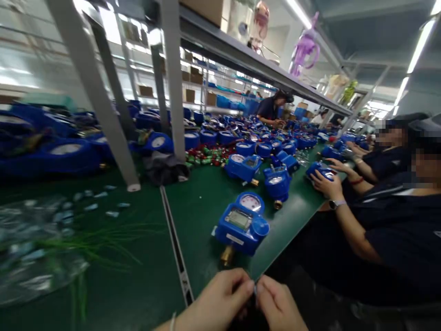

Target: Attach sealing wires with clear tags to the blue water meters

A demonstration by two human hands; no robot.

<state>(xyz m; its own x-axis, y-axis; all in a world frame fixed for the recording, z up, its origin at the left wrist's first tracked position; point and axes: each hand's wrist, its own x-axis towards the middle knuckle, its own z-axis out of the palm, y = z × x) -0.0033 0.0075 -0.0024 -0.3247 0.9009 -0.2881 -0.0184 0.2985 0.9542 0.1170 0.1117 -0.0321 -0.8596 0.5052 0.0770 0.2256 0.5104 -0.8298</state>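
Observation:
My left hand [220, 299] and my right hand [277, 305] meet at the bottom edge of the view, fingertips pinched together on a tiny pale part [255, 289] that I cannot make out. Both hands are closed. Just beyond them on the green bench [200, 202] lies a blue water meter [243, 224] with a round dial, a small display and a brass fitting pointing toward me. Two more blue meters [277, 181] stand farther along the bench.
Several co-workers sit along the right edge; the nearest one's hands [327, 181] hold a blue meter. Grey rack posts [99, 96] rise from the bench. A clear bag of small parts [37, 248] lies left. Many blue meters and red and green caps [210, 155] fill the far bench.

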